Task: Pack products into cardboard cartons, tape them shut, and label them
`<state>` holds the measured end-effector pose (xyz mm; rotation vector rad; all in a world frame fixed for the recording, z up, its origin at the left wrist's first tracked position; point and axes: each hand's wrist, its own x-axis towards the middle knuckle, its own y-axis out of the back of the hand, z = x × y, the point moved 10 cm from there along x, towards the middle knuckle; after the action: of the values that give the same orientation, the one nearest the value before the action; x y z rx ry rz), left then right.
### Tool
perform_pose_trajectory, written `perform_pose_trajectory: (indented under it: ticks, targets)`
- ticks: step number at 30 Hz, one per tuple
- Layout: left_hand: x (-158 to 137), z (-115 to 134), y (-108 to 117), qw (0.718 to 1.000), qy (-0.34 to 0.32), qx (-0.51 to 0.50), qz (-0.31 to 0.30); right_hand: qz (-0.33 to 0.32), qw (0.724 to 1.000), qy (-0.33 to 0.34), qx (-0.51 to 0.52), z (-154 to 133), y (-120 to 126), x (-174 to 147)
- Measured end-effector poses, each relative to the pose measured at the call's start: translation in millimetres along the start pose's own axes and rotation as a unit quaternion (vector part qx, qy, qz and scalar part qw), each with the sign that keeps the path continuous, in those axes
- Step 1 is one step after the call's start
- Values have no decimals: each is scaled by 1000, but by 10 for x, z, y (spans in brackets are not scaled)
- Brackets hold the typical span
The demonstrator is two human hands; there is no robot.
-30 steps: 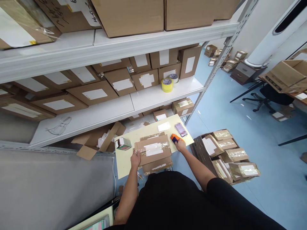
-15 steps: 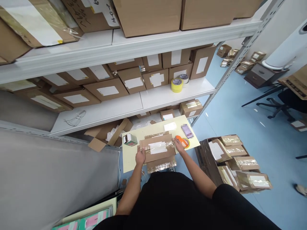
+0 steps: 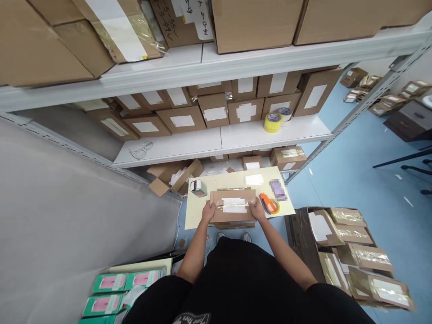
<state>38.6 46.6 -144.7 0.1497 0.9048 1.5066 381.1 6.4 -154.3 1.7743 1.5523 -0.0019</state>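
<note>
A taped cardboard box (image 3: 232,196) with a white label lies between my hands over the cream tabletop (image 3: 195,213). My left hand (image 3: 208,211) grips its left end, and my right hand (image 3: 257,209) holds the right end. Part of another cardboard piece shows under its near edge; what that belongs to is mostly hidden. Just right of my right hand sits an orange tape dispenser (image 3: 268,202), overlapping a yellow ring. A small printed carton (image 3: 198,188) stands at the left, and a white sheet (image 3: 254,179) lies toward the back.
Shelves (image 3: 189,146) ahead carry labelled boxes, yellow tape rolls (image 3: 272,122) and clear glasses (image 3: 141,150). An open carton (image 3: 162,174) stands behind the table's left. At right, a large carton (image 3: 302,234) holds several taped parcels. Green-and-pink boxes (image 3: 110,282) lie lower left.
My right hand has shifted from beside the orange dispenser onto the box's right end. The box now sits straighter, and the taped flap below it shows less. The view has turned left.
</note>
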Motion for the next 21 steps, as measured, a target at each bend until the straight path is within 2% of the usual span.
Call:
perform_pose_trajectory:
  ticks: [5,9,14,18,21]
  targets:
    - [-144,200,378,999,27,-19,11,33,999,34,-6,-338,364,-180]
    - [-232,552,675,1000,11,-1,-5,50,994,90,27,-745,658,-336]
    - [-266,920,985,998,-28,-27,43,85,980,133,121,-1115,1040,-464]
    - [-241,1007,1013,992,-77,-79,59,101,975,114,164,-1066,1131,-432]
    - [-180,859,904,993,-78,-76,52,95,976,78,180,-840,990,-326]
